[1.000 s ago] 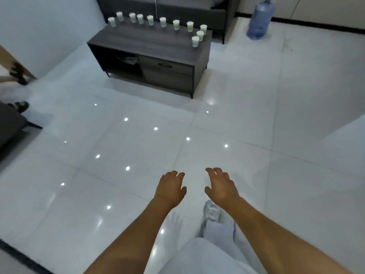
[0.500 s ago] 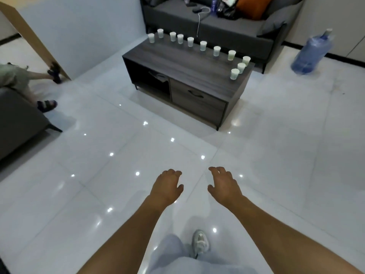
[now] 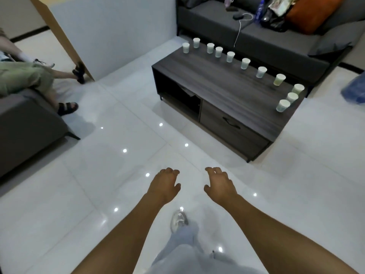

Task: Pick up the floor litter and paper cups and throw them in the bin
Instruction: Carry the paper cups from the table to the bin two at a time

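Several white paper cups (image 3: 245, 63) stand in a row along the far and right edges of a dark wooden coffee table (image 3: 213, 89), the nearest cup (image 3: 282, 105) at its right end. My left hand (image 3: 164, 186) and my right hand (image 3: 219, 185) hover side by side over the white tiled floor, well short of the table. Both hold nothing, with fingers loosely curled and apart. I see no bin and no litter on the floor.
A grey sofa (image 3: 256, 34) with a cable, bags and an orange cushion stands behind the table. A seated person's legs (image 3: 29, 80) rest on a grey seat (image 3: 25, 125) at the left. A blue water jug (image 3: 355, 91) sits at the right edge. My shoe (image 3: 178, 220) is below my hands.
The table and cups have come closer and shifted right in view. The sofa top and the seated person have come into view. My hands stay empty in the same pose.
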A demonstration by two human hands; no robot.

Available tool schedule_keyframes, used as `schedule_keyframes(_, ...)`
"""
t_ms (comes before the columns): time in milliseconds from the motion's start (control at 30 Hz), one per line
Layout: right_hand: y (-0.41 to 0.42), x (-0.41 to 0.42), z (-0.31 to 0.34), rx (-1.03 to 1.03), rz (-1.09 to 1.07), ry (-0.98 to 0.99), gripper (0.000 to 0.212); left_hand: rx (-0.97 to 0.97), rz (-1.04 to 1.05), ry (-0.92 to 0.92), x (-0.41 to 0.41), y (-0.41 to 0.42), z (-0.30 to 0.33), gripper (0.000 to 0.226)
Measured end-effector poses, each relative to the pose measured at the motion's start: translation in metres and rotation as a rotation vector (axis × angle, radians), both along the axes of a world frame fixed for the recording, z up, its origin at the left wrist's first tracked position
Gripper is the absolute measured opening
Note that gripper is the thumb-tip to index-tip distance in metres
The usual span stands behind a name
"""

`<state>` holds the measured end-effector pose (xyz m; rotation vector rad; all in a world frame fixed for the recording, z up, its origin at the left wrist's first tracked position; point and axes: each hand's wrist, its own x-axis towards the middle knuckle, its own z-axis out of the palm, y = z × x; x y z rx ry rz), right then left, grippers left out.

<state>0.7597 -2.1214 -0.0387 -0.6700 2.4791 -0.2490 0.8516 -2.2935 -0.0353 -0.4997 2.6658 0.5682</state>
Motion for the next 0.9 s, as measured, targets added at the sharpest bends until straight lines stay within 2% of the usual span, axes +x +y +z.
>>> schedule_keyframes(200, -0.122, -0.083, 0.008, -0.039, 0.044, -0.011, 0.059, -0.018, 0.048, 0.002, -0.081, -0.112, 0.007, 0.05)
schedule_keyframes(533, -0.276, -0.262, -0.015, 0.012, 0.101, -0.018, 0.058, 0.017, 0.156, -0.009, -0.243, -0.266, -0.014, 0.05)
schedule_keyframes(700, -0.356, -0.358, -0.01, -0.001, 0.142, -0.025, 0.057, -0.006, 0.221, -0.011, -0.333, -0.341, -0.01, 0.049)
schedule_keyframes(900, -0.444, -0.44, -0.002, 0.034, 0.178, -0.056, 0.059, 0.015, 0.27, -0.007, -0.402, -0.423, -0.005, 0.049)
